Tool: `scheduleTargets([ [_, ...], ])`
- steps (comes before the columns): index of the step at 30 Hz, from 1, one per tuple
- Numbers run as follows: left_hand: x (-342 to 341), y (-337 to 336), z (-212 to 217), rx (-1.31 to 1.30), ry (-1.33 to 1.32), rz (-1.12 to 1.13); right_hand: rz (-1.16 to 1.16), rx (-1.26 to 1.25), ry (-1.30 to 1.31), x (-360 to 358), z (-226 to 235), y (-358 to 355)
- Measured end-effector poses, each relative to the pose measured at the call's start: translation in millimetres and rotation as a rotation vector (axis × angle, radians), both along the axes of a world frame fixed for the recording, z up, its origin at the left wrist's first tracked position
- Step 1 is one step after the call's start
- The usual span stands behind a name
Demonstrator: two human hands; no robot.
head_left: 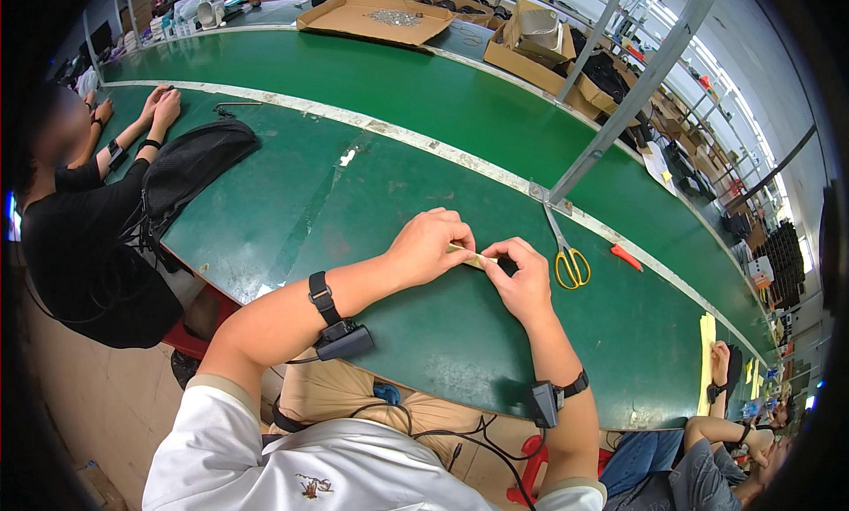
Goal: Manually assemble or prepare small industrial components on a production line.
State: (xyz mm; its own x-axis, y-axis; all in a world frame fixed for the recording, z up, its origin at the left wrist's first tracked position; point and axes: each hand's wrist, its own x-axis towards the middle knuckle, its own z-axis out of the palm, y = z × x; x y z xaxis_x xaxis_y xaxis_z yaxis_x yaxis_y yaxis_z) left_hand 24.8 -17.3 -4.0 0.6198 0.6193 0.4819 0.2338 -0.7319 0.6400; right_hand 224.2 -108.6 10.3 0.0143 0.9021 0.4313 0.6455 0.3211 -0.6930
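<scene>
Long green worktable (398, 95) curves from 10 to 4 o'clock, pale seam strip (416, 140) along its middle. Grey metal post (619, 104) rises off it at 1 o'clock. Cardboard trays (376, 20) and boxes (539, 42) at 12. Shelving racks (707, 104) stacked with stock at 2, bright daylight behind them. Pale tan floor (97, 405) at 8, below my seat.

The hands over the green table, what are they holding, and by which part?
A small, thin, pale tan strip is pinched between both hands: the left hand grips its left end, the right hand its right end. Only its middle shows; its material cannot be told.
</scene>
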Motion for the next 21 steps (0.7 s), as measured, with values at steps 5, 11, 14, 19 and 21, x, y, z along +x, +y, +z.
scheduleTargets([
  [5, 2.1, -1.7, 0.0, 0.013, -0.003, 0.005, 0.005, 0.007, -0.027, 3.5, -4.3, 1.4],
  [11, 0.0, 0.2, 0.6, -0.041, -0.009, 0.027, -0.033, -0.024, 0.021, 5.6, -8.4, 4.1],
  [14, -0.4, -0.9, 4.0, -0.022, 0.023, 0.015, -0.017, 0.002, 0.014, 4.0, -5.8, 2.9],
  [19, 0.8, -2.3, 2.8, 0.024, -0.003, 0.008, 0.003, -0.021, -0.006, 3.7, -4.6, 1.9],
  [21, 1.4, -2.5, 2.9, 0.016, -0.025, 0.007, -0.018, -0.018, 0.004, 5.7, -7.2, 2.9],
])
